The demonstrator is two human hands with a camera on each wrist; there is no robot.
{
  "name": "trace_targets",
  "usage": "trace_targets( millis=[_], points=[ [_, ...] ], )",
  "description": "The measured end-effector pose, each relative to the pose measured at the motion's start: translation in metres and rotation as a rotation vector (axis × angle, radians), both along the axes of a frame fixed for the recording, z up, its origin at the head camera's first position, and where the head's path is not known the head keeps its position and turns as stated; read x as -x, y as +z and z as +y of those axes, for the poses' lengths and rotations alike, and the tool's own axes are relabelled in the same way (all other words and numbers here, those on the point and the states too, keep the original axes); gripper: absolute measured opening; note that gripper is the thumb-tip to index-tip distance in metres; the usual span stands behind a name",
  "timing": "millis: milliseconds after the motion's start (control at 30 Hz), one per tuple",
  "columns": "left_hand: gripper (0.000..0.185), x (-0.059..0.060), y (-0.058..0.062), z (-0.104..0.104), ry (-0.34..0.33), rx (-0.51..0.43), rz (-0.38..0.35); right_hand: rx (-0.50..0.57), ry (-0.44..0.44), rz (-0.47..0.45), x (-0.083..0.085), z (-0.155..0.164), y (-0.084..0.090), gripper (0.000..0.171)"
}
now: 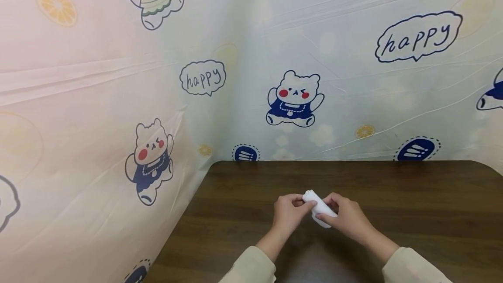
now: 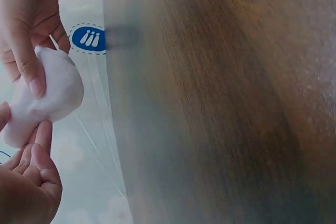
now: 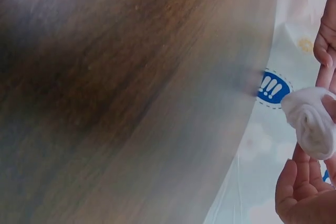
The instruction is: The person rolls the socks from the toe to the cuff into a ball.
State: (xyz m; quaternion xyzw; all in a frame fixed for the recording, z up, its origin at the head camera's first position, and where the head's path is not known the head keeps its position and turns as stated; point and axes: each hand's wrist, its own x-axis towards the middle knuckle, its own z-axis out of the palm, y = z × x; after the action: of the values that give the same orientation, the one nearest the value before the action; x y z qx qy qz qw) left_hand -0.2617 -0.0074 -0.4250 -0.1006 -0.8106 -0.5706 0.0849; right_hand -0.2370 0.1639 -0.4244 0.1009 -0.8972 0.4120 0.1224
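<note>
Holding a small white rolled cloth point(image 1: 319, 208) between both hands, you keep it just above the brown table point(image 1: 412, 213). Your left hand point(image 1: 288, 214) pinches one end of it with curled fingers. Your right hand point(image 1: 347, 218) wraps round the other end, thumb on top. Both hands are close together, near the middle of the table. Cream sleeves point(image 1: 251, 267) cover your arms. Behind the table hangs a plastic sheet point(image 1: 243, 34) with little bears, orange slices and the word "happy".
</note>
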Motion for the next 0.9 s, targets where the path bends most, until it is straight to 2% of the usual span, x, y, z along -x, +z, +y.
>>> trace_targets(
  millis=[267, 433, 567, 700, 900],
  points=[
    [0.032, -0.001, 0.002, 0.001, 0.028, -0.017, 0.011, 0.037, -0.014, 0.003, -0.002, -0.005, -0.004, 0.031],
    [0.028, -0.001, 0.002, 0.001, 0.014, -0.035, 0.029, 0.064, -0.009, 0.018, -0.003, -0.008, -0.008, 0.032],
    [0.022, 0.001, 0.002, -0.001, -0.017, -0.026, 0.025, 0.078, 0.013, 0.019, -0.004, -0.009, -0.010, 0.033],
    [0.019, 0.006, 0.002, -0.006, -0.065, 0.035, 0.075, 0.071, 0.054, 0.009, -0.005, -0.008, -0.010, 0.033],
    [0.019, 0.011, 0.005, -0.019, -0.189, 0.100, 0.103, 0.030, 0.087, 0.004, -0.005, -0.002, 0.000, 0.038]
  ],
)
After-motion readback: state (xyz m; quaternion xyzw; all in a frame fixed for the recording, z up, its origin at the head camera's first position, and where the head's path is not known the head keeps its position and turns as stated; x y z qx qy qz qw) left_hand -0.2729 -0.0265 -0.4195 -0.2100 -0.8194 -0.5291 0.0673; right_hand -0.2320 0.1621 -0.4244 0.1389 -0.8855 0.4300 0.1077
